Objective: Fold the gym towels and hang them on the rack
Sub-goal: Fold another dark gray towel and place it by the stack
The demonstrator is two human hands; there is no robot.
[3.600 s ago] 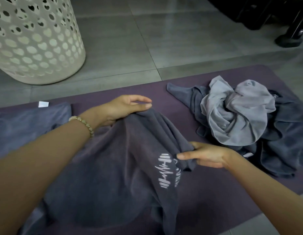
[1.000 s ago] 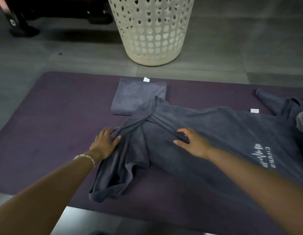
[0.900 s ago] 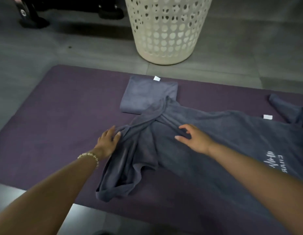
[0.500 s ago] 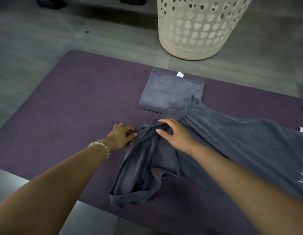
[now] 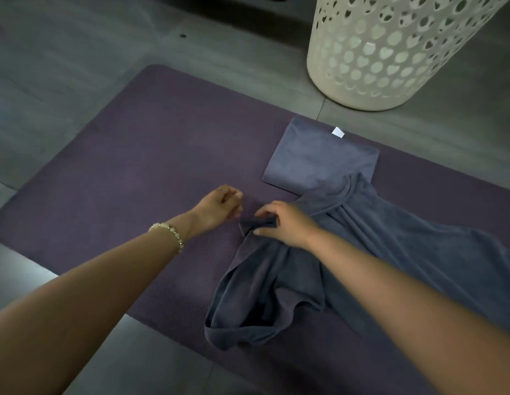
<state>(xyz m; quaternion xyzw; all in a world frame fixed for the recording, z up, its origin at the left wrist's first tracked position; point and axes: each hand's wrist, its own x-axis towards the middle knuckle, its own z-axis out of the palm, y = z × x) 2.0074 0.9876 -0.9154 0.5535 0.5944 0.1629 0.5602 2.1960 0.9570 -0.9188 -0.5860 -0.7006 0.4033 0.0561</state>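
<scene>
Where the unfolded dark grey towel [image 5: 390, 252] lies spread over the purple exercise mat [image 5: 119, 172], its bunched left end is pinched by the right hand [image 5: 288, 223], with thumb and curled fingers closed on a fold of cloth. The left hand [image 5: 218, 205] is seen just beside that fold, over bare mat, with its fingers loosely curled and nothing held; whether the mat is touched cannot be told. A beaded bracelet [image 5: 169, 232] is worn on the left wrist. A folded grey towel [image 5: 313, 163] with a white tag [image 5: 338, 132] is laid flat near the mat's far edge, with one corner overlapped by the spread towel. A white perforated laundry basket [image 5: 390, 58] is stood on the tiled floor [image 5: 62, 67] beyond it.
</scene>
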